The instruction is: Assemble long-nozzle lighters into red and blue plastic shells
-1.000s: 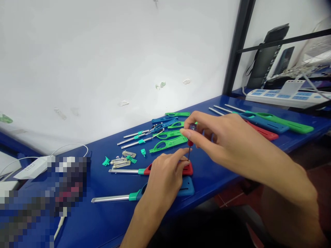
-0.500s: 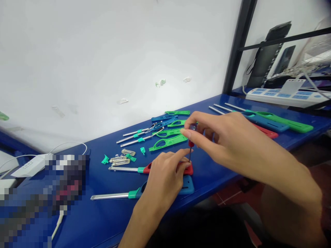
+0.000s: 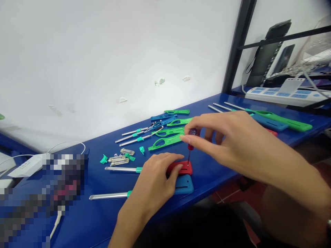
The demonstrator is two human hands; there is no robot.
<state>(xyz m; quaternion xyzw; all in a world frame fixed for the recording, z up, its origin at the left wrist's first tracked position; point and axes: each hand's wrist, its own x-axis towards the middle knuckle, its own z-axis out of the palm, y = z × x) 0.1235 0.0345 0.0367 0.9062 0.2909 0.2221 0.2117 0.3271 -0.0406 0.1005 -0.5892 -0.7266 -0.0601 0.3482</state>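
Note:
My right hand (image 3: 219, 134) pinches a small screwdriver (image 3: 190, 146) with a dark red handle. Its shaft points down, and its tip is at the end of a red long-necked lighter (image 3: 184, 167). Curled over that lighter's body, my left hand (image 3: 160, 175) holds it against the table, fingers on one side and thumb on the other. A blue lighter (image 3: 184, 184) lies alongside, nearer to me, partly hidden by my left hand and wrist. Both lighters have silver tubes pointing left and turquoise collars.
Beyond my hands lie green casing halves (image 3: 167, 141), blue casing halves (image 3: 165, 122) and several loose metal tubes (image 3: 131, 139). Clear fuel tanks (image 3: 119, 161) and small turquoise pieces sit left. More whole lighters (image 3: 284, 121) lie right, near a power strip (image 3: 279, 96). A white wall borders the blue table.
My left hand has slid left along the red lighter, uncovering more of its end. The screwdriver stays at the lighter's end, tilted slightly more.

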